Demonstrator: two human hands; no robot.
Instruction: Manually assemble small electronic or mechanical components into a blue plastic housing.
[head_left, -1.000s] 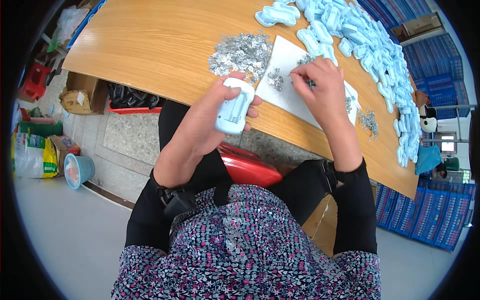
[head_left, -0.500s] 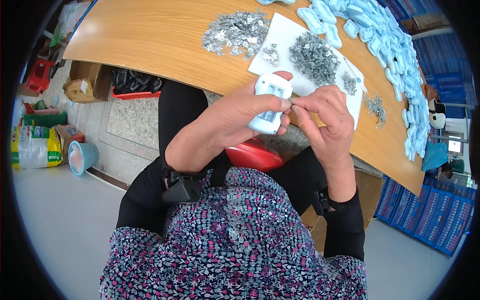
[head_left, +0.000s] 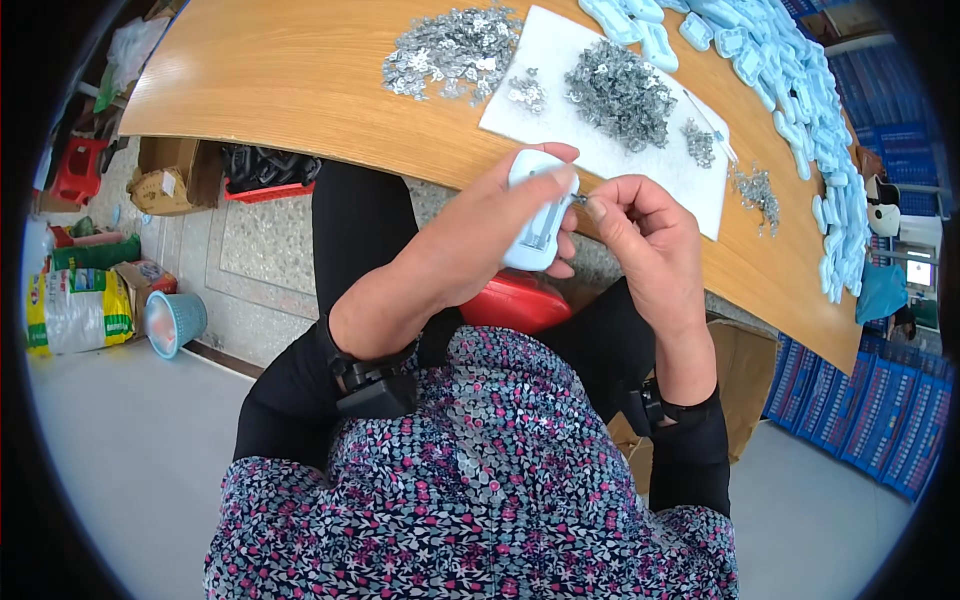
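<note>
A light-blue plastic housing (head_left: 527, 257) with a long recess rests in my left hand (head_left: 465, 240), whose fingers wrap behind it. The left thumb, slightly blurred, presses over its upper end. At the housing's right edge, my right hand (head_left: 655, 245) pinches a tiny dark metal piece (head_left: 581, 199); its exact shape is too small to make out. Both hands are above my lap, just off the table's near edge. Beyond them, a white sheet (head_left: 550, 130) carries a big heap of small metal parts (head_left: 620, 95) and two little heaps.
More metal parts (head_left: 450, 55) lie left of the sheet on the wooden table (head_left: 250, 80), with a small heap (head_left: 757, 195) to its right. Many light-blue housings (head_left: 790, 110) cover the far right. Something red (head_left: 515, 300) sits between my knees; a blue basket (head_left: 175, 322) stands left.
My left thumb has slid from the middle of the housing to its upper end, and the housing is turned slightly. The right hand stays at its edge. The whole view has shifted a little.
</note>
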